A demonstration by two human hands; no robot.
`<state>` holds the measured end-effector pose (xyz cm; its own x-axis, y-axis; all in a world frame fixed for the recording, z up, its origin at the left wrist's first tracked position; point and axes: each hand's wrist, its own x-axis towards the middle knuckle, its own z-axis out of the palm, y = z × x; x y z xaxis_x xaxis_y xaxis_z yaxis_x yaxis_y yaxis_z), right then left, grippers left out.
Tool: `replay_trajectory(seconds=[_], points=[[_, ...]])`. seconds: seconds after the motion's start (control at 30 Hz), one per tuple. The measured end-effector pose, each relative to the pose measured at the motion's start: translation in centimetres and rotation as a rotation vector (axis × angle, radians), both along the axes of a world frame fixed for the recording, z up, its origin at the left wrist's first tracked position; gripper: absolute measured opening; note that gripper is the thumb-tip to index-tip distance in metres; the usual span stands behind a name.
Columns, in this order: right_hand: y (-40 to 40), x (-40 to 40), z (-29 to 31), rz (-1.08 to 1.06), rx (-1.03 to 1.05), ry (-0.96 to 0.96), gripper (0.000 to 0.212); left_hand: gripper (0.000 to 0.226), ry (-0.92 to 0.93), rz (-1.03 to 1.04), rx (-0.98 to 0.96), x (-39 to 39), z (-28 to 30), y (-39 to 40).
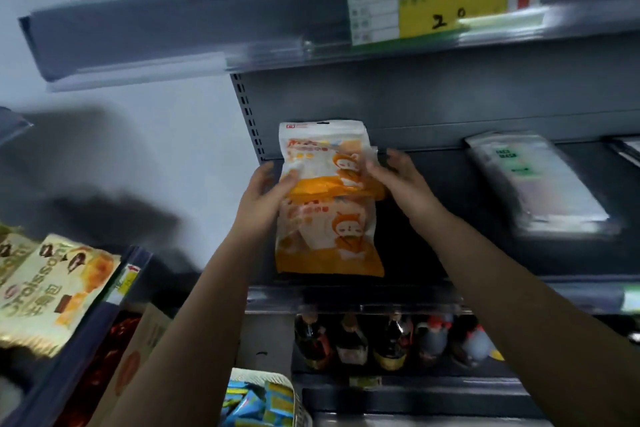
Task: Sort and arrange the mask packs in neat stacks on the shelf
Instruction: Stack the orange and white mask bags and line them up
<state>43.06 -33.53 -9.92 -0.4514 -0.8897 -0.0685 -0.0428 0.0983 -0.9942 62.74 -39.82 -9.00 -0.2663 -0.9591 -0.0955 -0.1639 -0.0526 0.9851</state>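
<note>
Presently listed, by size, placed from the grey shelf [433, 225]: silver mask stack [540, 184], lying at its right part, well apart from the hands. Orange-and-white mask packs [327, 198], two overlapping at its left end, upper one over the lower. Left hand [265, 199], at the packs' left edge, thumb curled on the upper pack. Right hand [398, 177], at their right edge, fingers loosely spread, touching; grip unclear.

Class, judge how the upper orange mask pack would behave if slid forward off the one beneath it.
The upper orange mask pack looks like a soft, flat pouch, so probably floppy and light. Its glossy film may slide easily over the lower pack. Both hands steady its sides, left, right.
</note>
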Motion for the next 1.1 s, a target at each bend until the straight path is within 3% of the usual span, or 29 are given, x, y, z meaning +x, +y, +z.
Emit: replay_trajectory(seconds=[0.1, 0.2, 0.33, 0.47, 0.57, 0.7, 0.9, 1.1], points=[[-1.5, -0.5, 0.1, -0.072, 0.055, -0.126, 0.05, 0.043, 0.053, -0.063, 0.132, -0.9, 0.9, -2.0], [-3.0, -0.8, 0.2, -0.086, 0.112, -0.136, 0.064, 0.045, 0.026, -0.06, 0.187, -1.9, 0.8, -4.3], [-4.6, -1.3, 0.3, 0.006, 0.169, -0.202, 0.033, 0.07, -0.064, -0.067, 0.213, -2.8, 0.4, -5.9], [-5.2, -1.3, 0.5, 0.017, 0.209, -0.191, 0.021, 0.045, 0.007, -0.102, 0.207, -3.3, 0.0, -6.1], [-5.8, -1.3, 0.2, 0.021, 0.141, -0.235, 0.041, 0.054, 0.058, -0.085, 0.158, -3.4, -0.3, -6.1], [-6.4, -1.5, 0.7, 0.009, 0.042, -0.233, 0.047, 0.059, 0.153, -0.047, 0.044, -3.5, 0.2, -6.3], [-6.0, -1.7, 2.5, 0.047, -0.114, -0.045, 0.039, 0.062, 0.202, -0.081, -0.006, -3.7, 1.1, -6.3], [-5.0, -1.3, 3.0, 0.013, -0.157, 0.161, 0.063, 0.064, 0.157, -0.077, -0.198, -4.1, 1.5, -4.4]])
